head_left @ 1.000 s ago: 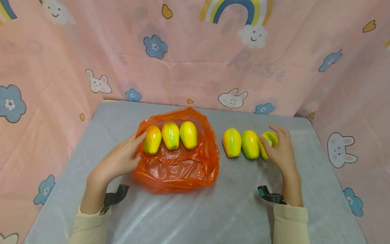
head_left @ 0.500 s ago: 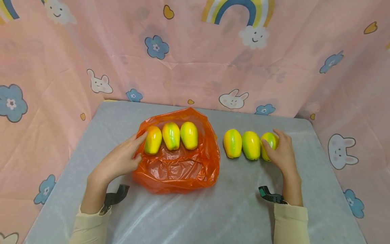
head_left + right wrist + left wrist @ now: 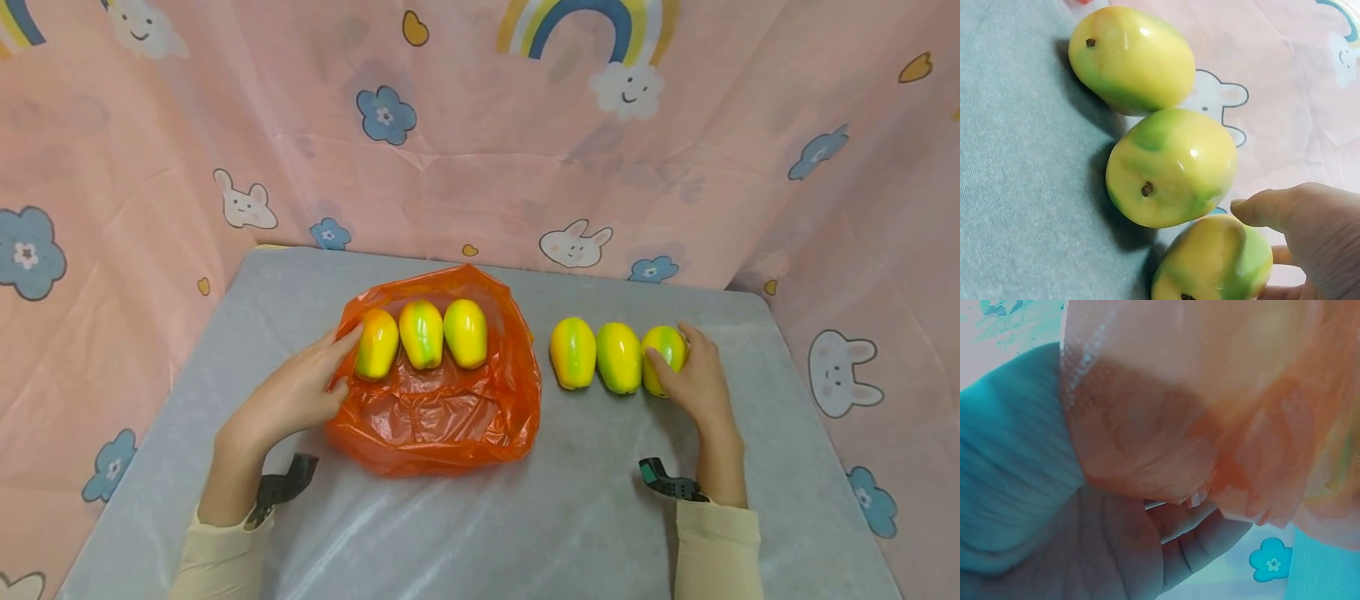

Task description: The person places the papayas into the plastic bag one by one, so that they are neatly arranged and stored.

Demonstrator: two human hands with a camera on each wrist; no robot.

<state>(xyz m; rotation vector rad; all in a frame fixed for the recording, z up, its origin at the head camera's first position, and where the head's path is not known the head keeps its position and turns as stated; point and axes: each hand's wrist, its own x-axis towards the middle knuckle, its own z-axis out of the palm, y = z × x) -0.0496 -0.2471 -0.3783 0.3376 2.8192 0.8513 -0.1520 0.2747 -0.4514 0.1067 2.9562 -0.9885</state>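
In the head view my left hand (image 3: 300, 390) holds the left edge of an orange plastic bag (image 3: 427, 417). In the left wrist view the bag's film (image 3: 1147, 437) covers part of that hand. Three yellow-green mangoes (image 3: 421, 333) lie side by side in the bag's opening. To its right, three more stand in a row: a left mango (image 3: 573, 352), a middle mango (image 3: 618, 358) and a right mango (image 3: 663, 358). My right hand (image 3: 699, 379) grips the right mango, its thumb (image 3: 1266, 209) by the mango's top and fingers along the far side.
A grey cloth-covered table (image 3: 450, 533) bears everything. Pink patterned curtain (image 3: 465, 183) hangs behind it and along both sides. Each wrist wears a black camera mount (image 3: 671, 482).
The right mango has turned slightly upright beside the middle one, and my right hand has shifted a little rightward with its fingers closer around it. My left hand and the bag stay put.
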